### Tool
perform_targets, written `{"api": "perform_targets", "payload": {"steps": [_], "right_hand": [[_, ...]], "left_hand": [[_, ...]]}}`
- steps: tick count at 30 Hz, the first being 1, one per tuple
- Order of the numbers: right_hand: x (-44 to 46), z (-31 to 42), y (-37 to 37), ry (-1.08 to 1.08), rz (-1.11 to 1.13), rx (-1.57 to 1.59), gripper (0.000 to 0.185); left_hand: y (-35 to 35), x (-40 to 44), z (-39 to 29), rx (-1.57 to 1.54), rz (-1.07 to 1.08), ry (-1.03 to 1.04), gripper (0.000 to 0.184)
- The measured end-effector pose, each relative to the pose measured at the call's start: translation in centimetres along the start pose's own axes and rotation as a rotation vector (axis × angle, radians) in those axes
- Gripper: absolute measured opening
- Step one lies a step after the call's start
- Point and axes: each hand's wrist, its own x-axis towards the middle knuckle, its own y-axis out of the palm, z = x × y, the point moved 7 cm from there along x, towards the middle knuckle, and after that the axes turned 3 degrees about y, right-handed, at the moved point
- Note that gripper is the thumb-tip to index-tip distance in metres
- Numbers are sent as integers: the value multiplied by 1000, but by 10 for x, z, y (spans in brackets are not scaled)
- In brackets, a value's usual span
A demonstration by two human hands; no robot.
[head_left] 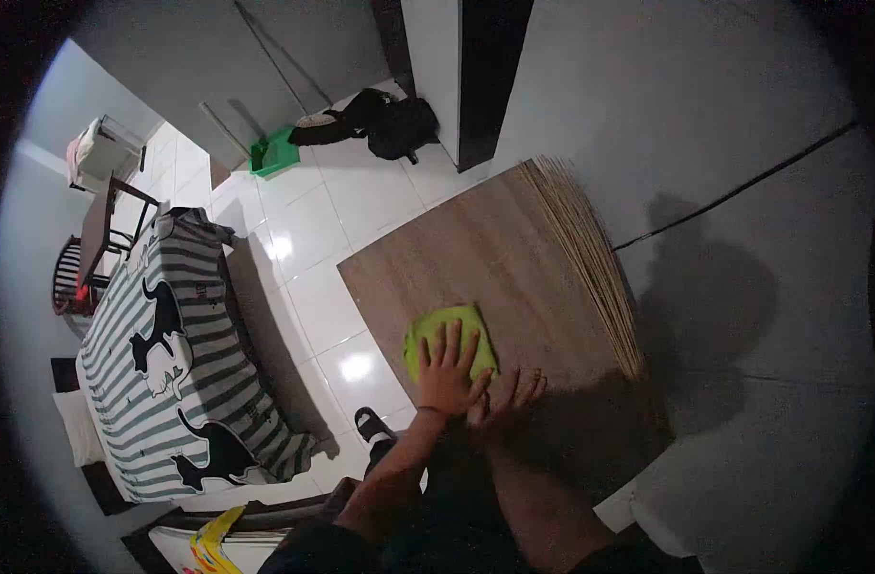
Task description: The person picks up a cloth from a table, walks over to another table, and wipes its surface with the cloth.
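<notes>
A yellow-green cloth [468, 323] lies flat on a brown wood-grain tabletop [476, 234]. My left hand [447, 368] presses down on the cloth with its fingers spread. Just to its right, my right hand [506, 397] rests on the bare wood in shadow, fingers apart and holding nothing. The thumbs of both hands are close together near the cloth's lower right corner. A fringe of thin straw-like strands [590, 258] runs along the tabletop's right side.
On the left stands a bed [208, 335] with a striped cat-print cover. Behind it are a dark table [98, 225] and a chair [69, 273]. A green dustpan [275, 153] and a black bag [399, 124] sit on the white tiles [304, 220]. A grey wall [743, 115] borders the right.
</notes>
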Motion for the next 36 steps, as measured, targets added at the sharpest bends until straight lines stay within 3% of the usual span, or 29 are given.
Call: {"api": "perform_targets", "payload": {"steps": [1,3,5,8,10,12,13,15,18,22,25,27,28,31,33,35,36], "right_hand": [[5,4,-10,-4,-1,2,76],[7,2,-9,113,273,-96,76],[7,4,-8,138,289,-122,78],[-2,-4,6,173,269,-78,82],[2,-6,5,184,236,-4,85],[16,26,-28,-254,-64,40,84],[12,24,-22,-258,-65,44,84],[-6,-8,14,52,144,-31,84],[-13,-14,20,59,153,1,84],[-16,-22,28,44,135,-64,84],[-6,-5,6,4,46,48,83],[-3,-5,5,149,292,-79,80],[-4,-6,7,151,290,-77,80],[-8,-12,20,138,220,-4,79],[-9,-12,21,54,-5,32,79],[-9,-15,18,57,46,45,79],[-7,-12,14,67,97,62,80]], "left_hand": [[-2,-8,6,-29,-10,-8,87],[-5,-11,28,-14,15,-62,88],[-18,2,60,46,-72,-278,87],[-20,41,86,117,-142,-363,86],[-17,69,83,124,-144,-344,86],[-14,88,64,136,-148,-283,86],[-17,87,52,139,-151,-287,86],[-13,74,18,101,-36,-103,87],[6,24,-7,26,5,34,88],[-5,-22,14,23,38,-52,87],[-18,-8,54,44,-40,-221,87],[-20,21,72,86,-87,-264,87],[-23,37,82,124,-136,-312,87],[-12,87,78,115,-192,-307,87],[-18,99,54,113,-183,-247,85],[-15,102,19,104,-46,-107,84],[-11,93,8,30,-74,-57,83]]}}
